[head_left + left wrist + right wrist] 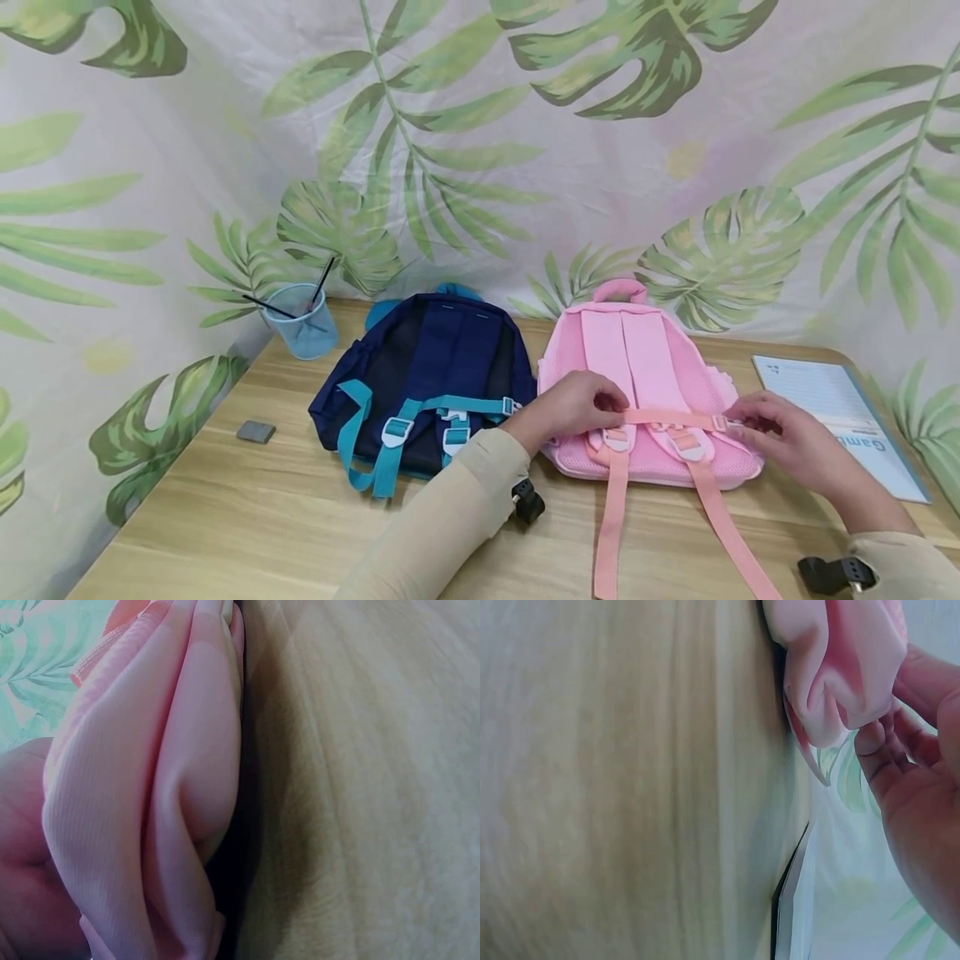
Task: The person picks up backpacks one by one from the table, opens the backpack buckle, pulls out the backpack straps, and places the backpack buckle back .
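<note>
A pink backpack (651,358) lies with its strap side up on the wooden table, and a coral chest strap (667,418) runs across it. At the strap's left end, my left hand (573,408) pinches the webbing between thumb and fingers. My right hand (783,437) pinches the other end, beside a small pale buckle (722,423). Two loose coral straps (613,525) hang down toward the table's front. In the left wrist view, the pink side fabric (105,825) covers most of my left hand. The right wrist view shows the right fingers beside the bag's pink fabric (855,660).
A navy backpack (450,350) with teal straps (360,433) lies left of the pink one. Behind it stands a blue mesh pen cup (306,333) with pens. A grey eraser (256,431) lies at the left, a notebook (840,417) at the right.
</note>
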The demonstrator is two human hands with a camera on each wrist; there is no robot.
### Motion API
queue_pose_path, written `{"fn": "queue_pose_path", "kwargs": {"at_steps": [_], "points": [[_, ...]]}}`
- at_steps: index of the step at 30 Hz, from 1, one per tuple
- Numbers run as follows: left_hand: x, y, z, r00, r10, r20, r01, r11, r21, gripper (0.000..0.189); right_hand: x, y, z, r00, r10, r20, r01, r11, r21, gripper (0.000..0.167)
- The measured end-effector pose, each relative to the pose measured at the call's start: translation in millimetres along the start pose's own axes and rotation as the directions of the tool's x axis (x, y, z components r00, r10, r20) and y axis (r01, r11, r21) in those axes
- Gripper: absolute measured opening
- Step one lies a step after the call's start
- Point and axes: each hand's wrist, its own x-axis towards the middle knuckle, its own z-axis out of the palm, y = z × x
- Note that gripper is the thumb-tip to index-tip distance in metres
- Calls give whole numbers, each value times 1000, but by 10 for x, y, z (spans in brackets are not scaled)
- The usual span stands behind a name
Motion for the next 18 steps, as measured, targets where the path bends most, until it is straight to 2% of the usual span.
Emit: {"fn": "queue_pose_path", "kwargs": {"at_steps": [4, 11, 18], "points": [[7, -1, 9, 1000, 1, 1, -1, 1000, -3, 15, -7, 29, 4, 999, -42, -25, 43, 999, 18, 24], [9, -5, -1, 1000, 14, 2, -14, 1000, 7, 16, -6, 52, 9, 1000, -25, 4, 25, 1000, -2, 25], [-20, 23, -33, 999, 17, 29, -18, 999, 36, 18, -10, 53, 16, 998, -55, -11, 55, 998, -19, 27]]}}
